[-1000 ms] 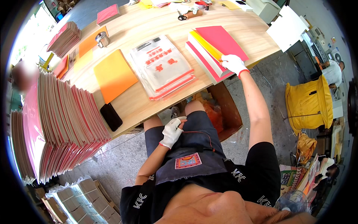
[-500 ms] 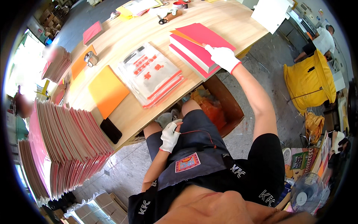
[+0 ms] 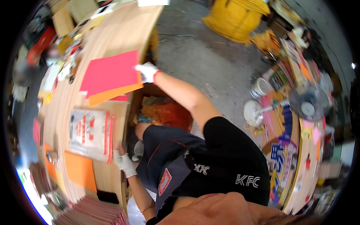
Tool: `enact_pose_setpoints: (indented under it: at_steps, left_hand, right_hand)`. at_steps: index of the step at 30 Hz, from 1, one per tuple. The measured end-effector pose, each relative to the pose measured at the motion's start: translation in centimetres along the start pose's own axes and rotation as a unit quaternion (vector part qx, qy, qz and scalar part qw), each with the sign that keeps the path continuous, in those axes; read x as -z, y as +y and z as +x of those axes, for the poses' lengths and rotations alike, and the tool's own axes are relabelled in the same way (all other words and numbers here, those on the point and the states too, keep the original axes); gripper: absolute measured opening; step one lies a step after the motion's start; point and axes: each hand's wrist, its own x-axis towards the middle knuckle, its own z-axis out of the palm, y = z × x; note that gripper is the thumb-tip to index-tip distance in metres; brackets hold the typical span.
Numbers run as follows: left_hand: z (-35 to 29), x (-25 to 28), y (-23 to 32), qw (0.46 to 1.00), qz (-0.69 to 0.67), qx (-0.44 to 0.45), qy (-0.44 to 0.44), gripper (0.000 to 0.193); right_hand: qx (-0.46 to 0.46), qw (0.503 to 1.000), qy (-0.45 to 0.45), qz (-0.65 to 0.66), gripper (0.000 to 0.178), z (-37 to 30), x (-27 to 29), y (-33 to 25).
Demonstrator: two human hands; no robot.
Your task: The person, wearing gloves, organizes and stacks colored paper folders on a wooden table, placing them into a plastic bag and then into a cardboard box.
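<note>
My right hand (image 3: 149, 72), in a white glove, is closed at the right edge of an orange sheet (image 3: 114, 93). That sheet sticks out at a slant from beside a red sheet (image 3: 111, 71), on the stack at the table's edge. My fingers hide where they grip it. My left hand (image 3: 125, 165), gloved with some bare fingertips, is by the near table edge with its fingers apart and nothing visible in them. Just beyond it lies a pile of clear plastic bags (image 3: 88, 133) with red print and red edges.
On the wooden table (image 3: 112, 37) lie an orange sheet (image 3: 80, 170), a black phone (image 3: 107, 197) and a tall stack of folders (image 3: 90, 212). Under the edge stands an open box (image 3: 165, 112) of scraps. A fan (image 3: 307, 108) and yellow sack (image 3: 236, 18) are to the right.
My view has turned right. My left hand has risen from my lap to the table edge. The orange sheet and the red sheet have shifted and turned on the stack with my right hand.
</note>
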Motion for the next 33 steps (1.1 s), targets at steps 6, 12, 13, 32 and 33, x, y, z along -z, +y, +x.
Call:
enact_pose_setpoints:
  at_steps: [6,12,13,32,33]
  left_hand:
    - [7.1,1.7,4.9,0.999,-0.013,-0.021,0.045,0.035]
    - [12.4,7.6,8.0,0.977,-0.118,0.06,0.164,0.05]
    - [12.8,9.6,7.4,0.979,-0.152,0.072,0.113,0.052]
    - [7.2,13.0,0.4,0.989,-0.027,0.048,0.135,0.044]
    - [7.0,13.3,0.4,0.989,-0.019,0.046,0.14,0.044]
  right_hand:
    - [0.085,0.993,-0.075,0.001,0.035,-2.1,-3.4,0.0]
    - [0.189,0.938,-0.262,-0.124,0.042,-7.9,-6.2,-1.6]
    - [0.212,0.923,-0.275,-0.166,0.04,-7.1,-7.0,-0.3]
    - [0.161,0.94,-0.207,-0.219,0.026,-9.5,-14.0,7.3]
    - [0.17,0.941,-0.222,-0.188,0.028,-9.3,-13.8,8.0]
